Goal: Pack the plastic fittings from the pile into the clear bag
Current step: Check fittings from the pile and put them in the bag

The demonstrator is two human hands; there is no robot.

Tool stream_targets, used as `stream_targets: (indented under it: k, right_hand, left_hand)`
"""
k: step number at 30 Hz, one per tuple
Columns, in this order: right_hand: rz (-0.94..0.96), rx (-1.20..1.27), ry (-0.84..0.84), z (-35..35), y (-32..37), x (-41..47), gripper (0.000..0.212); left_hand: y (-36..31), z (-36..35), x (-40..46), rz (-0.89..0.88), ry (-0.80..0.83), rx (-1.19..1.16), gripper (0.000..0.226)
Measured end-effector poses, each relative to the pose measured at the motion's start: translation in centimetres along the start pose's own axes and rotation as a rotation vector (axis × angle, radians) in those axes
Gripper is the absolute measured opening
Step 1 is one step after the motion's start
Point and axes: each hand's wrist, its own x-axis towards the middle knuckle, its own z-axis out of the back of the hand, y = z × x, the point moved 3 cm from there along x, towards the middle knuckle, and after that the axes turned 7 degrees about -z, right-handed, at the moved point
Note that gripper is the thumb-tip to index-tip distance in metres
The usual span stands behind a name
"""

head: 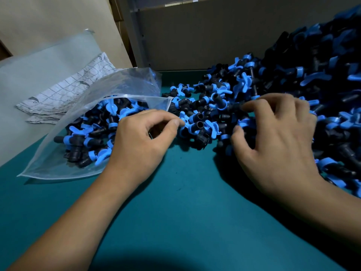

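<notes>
A large pile of black and blue plastic fittings fills the right side and spills toward the middle of the green table. The clear bag lies on its side at the left, partly filled with fittings, its mouth facing the pile. My left hand sits at the bag's mouth with curled fingers. Thumb and forefinger nearly meet beside a blue fitting, and what they hold is hidden. My right hand arches over the pile's near edge, fingers and thumb bent round several fittings.
A stack of flat clear bags and a folded patterned cloth lie behind the bag at the left. A grey wall panel closes the table's far side. Bare green table surface lies between my forearms.
</notes>
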Motion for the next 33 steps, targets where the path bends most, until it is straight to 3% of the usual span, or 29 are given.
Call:
stream_targets:
  k: [3,5,9,11,13,17,19,22,25,26,30,33]
  right_hand:
    - [-0.059,-0.16,0.167,-0.9,-0.2,-0.1,0.069]
    - [-0.069,-0.125,0.234,-1.2,-0.3,-0.1,0.074]
    - [-0.018,-0.015,0.121,-0.9,-0.3,-0.1,0.063]
    - [0.065,0.066,0.017,-0.3,0.2,-0.2,0.051]
    - [0.209,0.148,-0.011,0.2,0.9,-0.7,0.042]
    - [0.553,0.195,0.191,0.1,2.8,-1.9,0.026]
    - [0.618,0.104,0.288,-0.2,3.2,-2.5,0.026]
    - [0.47,-0.095,0.32,-0.8,3.1,-2.5,0.036]
    - [0.296,-0.195,0.252,-0.9,2.4,-1.9,0.021]
    - [0.266,-0.213,0.24,-0.9,2.2,-1.8,0.02]
    - [0.22,-0.174,0.167,-0.8,2.0,-1.9,0.022]
    - [0.276,-0.024,0.071,-0.3,2.3,-1.9,0.019]
  left_hand:
    - [0.1,0.0,-0.1,0.019,0.019,-0.021,0.016]
    - [0.1,0.1,-0.1,0.019,0.017,-0.024,0.026]
    - [0.7,0.3,0.1,0.068,0.042,-0.046,0.021]
    - [0.8,0.1,0.0,0.118,0.139,-0.073,0.006]
    - [1.0,0.1,-0.1,0.158,0.241,-0.045,0.016]
    - [0.9,0.0,-0.1,0.133,0.399,0.11,0.024]
    - [0.5,0.0,0.0,0.091,0.422,0.148,0.02]
    - [0.0,0.0,0.2,0.047,0.405,0.135,0.014]
    - [-0.5,0.2,0.2,0.057,0.412,0.136,0.004]
    - [-0.7,0.2,0.2,0.05,0.433,0.187,0.01]
    - [-1.2,0.2,0.2,-0.022,0.433,0.495,0.033]
    - [-1.8,0.1,0.4,-0.085,0.376,0.534,0.035]
